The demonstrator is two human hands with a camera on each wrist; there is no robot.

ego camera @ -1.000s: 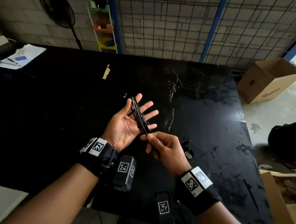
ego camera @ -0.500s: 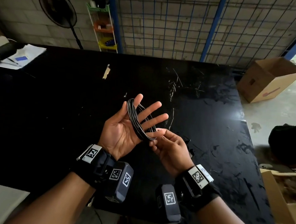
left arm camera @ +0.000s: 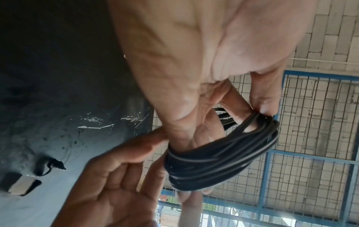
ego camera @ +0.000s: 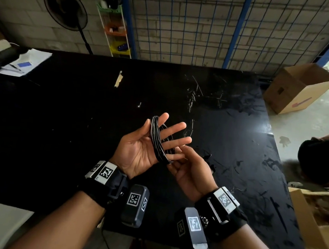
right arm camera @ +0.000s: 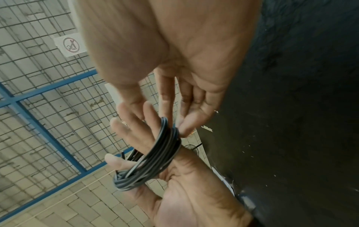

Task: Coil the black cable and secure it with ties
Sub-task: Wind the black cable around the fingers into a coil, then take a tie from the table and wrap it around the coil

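The black cable was wound in several turns around the fingers of the left hand, which was held palm up above the desk, fingers straight and spread toward one o'clock. In the left wrist view the thumb pressed the top of the coil against a finger, so that grip was clamped on the cable there while the other fingers stayed straight. The right hand sat just at four o'clock of the coil, palm up, its fingertips touching the lower edge of the turns; its grip looked loose and apart rather than pinched, though the contact itself was partly hidden.

By the look of it, the coiling was done or nearly so: the loops lay tight and even, and a short free end stuck out at the back of the bundle. No tie could be seen on the coil or in either hand. Thin dark scraps lay on the desk near three o'clock of the hands, but whether those were ties could not be told. Securing therefore remained: slip the coil off the fingers without letting it spring, then bind it.
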